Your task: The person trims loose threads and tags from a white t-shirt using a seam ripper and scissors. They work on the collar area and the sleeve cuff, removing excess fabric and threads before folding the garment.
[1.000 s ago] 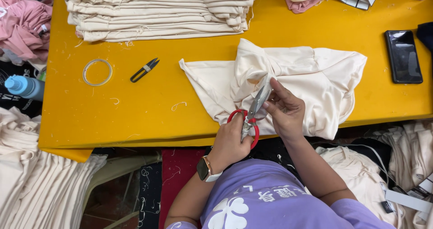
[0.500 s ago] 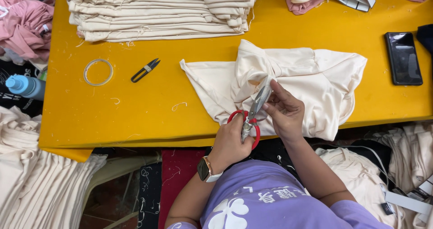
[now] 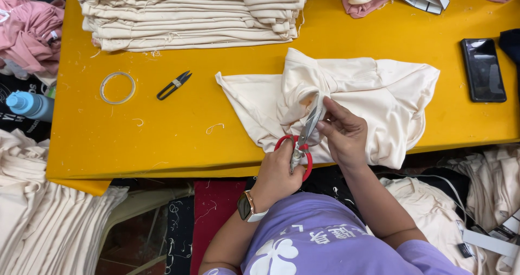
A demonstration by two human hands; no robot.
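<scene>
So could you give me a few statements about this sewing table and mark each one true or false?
1. The left hand holds red-handled scissors. True.
2. The right hand rests on the phone. False: it pinches the cream garment beside the scissor blades.
3. A small black thread snip lies on the yellow table. True.
4. The stack of folded cream fabric sits by the person's elbow. False: it is at the table's far edge.

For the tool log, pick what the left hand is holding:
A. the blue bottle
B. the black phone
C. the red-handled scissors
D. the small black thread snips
C: the left hand grips the red-handled scissors over the cream garment, while the black thread snips lie untouched on the yellow table.
</scene>
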